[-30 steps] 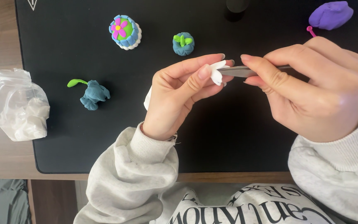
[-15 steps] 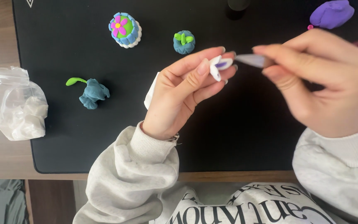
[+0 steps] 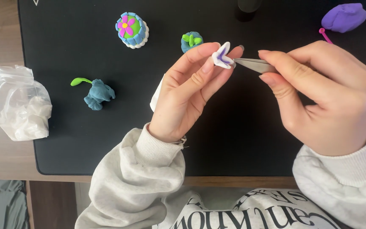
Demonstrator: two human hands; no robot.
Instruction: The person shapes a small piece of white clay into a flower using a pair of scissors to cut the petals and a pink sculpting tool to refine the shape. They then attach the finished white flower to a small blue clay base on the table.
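Pinching a small white clay flower point(image 3: 223, 56) with a purple centre between thumb and fingertips, the left hand point(image 3: 189, 91) holds it up over the black mat point(image 3: 234, 140) on the desk point(image 3: 9, 161), while the right hand point(image 3: 323, 91) is clenched around a thin metal tool point(image 3: 255, 65) whose tip meets the flower at its 3 o'clock edge. The likeliest trouble lies in that contact — the petals look soft and thin, so a push that is a shade too firm could dent or tear one, or smear the purple into the white. The left fingertips are a second risk: squeezing harder to brace against the tool could flatten the base. Should the grip slacken instead, the flower would probably drop onto the mat and deform. From the flower, a blue piece with green leaves point(image 3: 191, 41) sits at about 10 o'clock, a round blue-and-green cake with a pink blossom point(image 3: 132, 29) lies farther out near 9 o'clock, and a blue lump with a green sprout point(image 3: 97, 94) rests at 8 o'clock — all well apart from the hands. A purple lump point(image 3: 344, 18) lies at 2 o'clock, near the right knuckles, and a wide swing could brush it. A plastic bag of white clay point(image 3: 22, 108) sits at the mat's left edge.
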